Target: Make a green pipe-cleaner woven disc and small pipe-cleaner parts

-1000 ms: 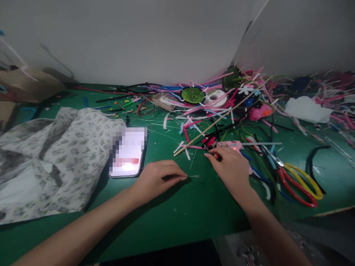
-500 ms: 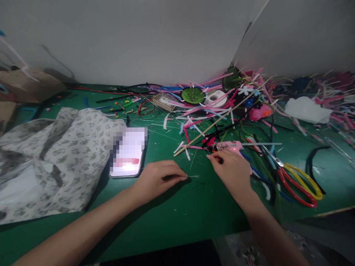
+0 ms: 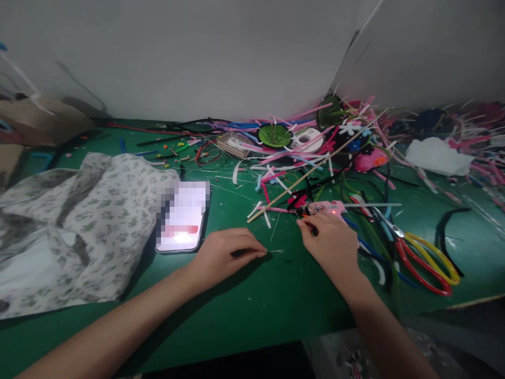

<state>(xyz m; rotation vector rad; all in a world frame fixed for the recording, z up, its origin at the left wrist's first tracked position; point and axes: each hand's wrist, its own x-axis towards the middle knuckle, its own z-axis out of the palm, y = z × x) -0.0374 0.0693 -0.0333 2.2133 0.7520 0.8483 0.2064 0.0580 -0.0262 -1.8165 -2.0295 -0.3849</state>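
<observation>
My left hand (image 3: 229, 252) lies low over the green table with thumb and forefinger pinched on a thin, pale wire (image 3: 275, 251). The wire points right and has a tiny clear blob at its far end. To the right, my right hand (image 3: 331, 239) has its fingers curled and thumb and forefinger close together; whatever they hold is hidden or too small to name. Just behind it lies a pink glue gun (image 3: 335, 206) with a lit orange light and a clear stick out of its back. My right hand covers part of the gun.
A lit phone (image 3: 183, 216) lies left of my left hand, beside a patterned cloth (image 3: 102, 226). Scissors (image 3: 424, 263) with red and yellow handles lie at right. A wooden stick (image 3: 300, 181) crosses a heap of pipe cleaners (image 3: 276, 152). A white tape roll (image 3: 307, 140) stands behind.
My right hand has shifted slightly right and toward me, uncovering a bit more of the glue gun. My left hand and the wire have stayed in place.
</observation>
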